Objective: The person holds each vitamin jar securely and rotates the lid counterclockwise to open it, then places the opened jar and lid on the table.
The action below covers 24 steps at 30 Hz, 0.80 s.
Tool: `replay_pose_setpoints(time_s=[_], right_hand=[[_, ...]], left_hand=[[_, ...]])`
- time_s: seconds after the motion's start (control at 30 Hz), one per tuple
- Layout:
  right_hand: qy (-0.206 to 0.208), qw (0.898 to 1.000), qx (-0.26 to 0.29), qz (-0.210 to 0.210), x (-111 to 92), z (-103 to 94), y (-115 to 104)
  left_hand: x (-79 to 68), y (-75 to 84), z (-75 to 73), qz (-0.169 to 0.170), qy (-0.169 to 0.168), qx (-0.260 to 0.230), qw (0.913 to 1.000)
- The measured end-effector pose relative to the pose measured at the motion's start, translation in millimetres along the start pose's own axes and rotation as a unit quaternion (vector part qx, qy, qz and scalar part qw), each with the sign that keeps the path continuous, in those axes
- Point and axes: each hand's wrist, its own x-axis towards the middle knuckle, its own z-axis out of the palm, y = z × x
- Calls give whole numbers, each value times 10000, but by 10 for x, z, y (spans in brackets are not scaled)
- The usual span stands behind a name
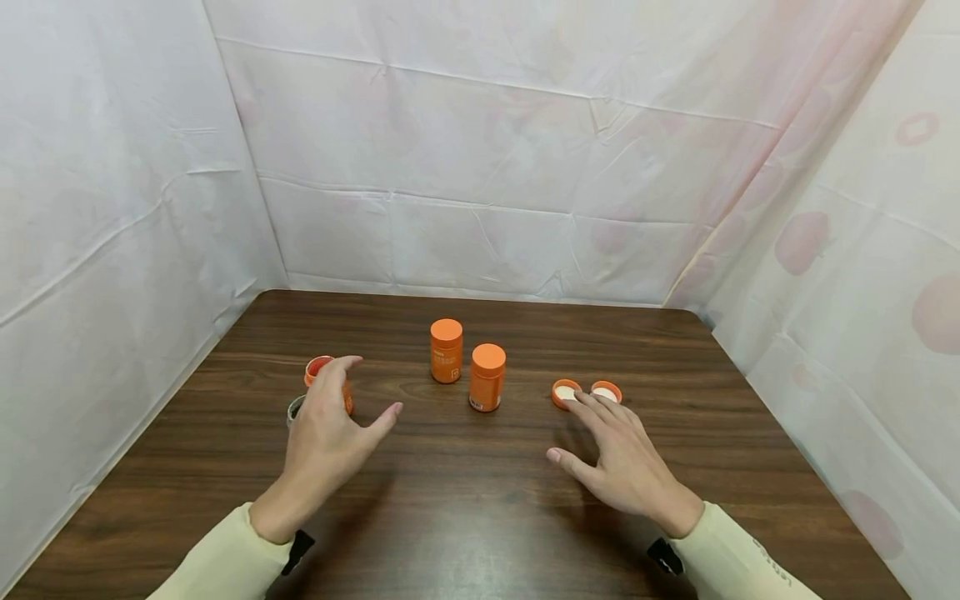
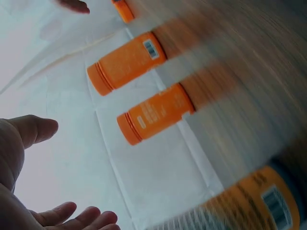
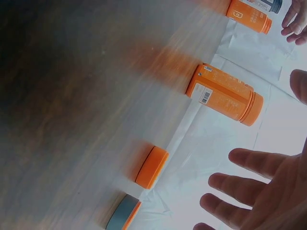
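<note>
My left hand (image 1: 326, 433) hovers with spread fingers in front of an uncapped orange bottle (image 1: 348, 400), partly hiding it. Beside that bottle shows the grey rim of another open container (image 1: 293, 410), mostly covered by the hand. In the left wrist view a blurred orange bottle (image 2: 268, 196) with a dark end lies close below the fingers. Over on the right, my right hand (image 1: 618, 458) is held above the table, fingers extended, near two upturned orange lids, a left lid (image 1: 558, 400) and a right lid (image 1: 617, 388). Both hands hold nothing.
Two capped orange bottles stand upright mid-table, a rear bottle (image 1: 446, 354) and a front bottle (image 1: 487, 383). The dark wooden table (image 1: 465, 500) is bordered by white patterned sheets (image 1: 480, 150) at the back and both sides.
</note>
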Motion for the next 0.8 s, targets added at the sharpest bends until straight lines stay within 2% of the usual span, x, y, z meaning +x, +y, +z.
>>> replay_pose_setpoints(time_s=[0.4,0.8], right_hand=[[18,10000,16,-85,-27,3,-7],[17,9999,42,-107,-56,16,-25]], left_hand=[[36,74,252,-343,-466,-568,9967],[133,57,428,-1012,-957,-1002,9852]])
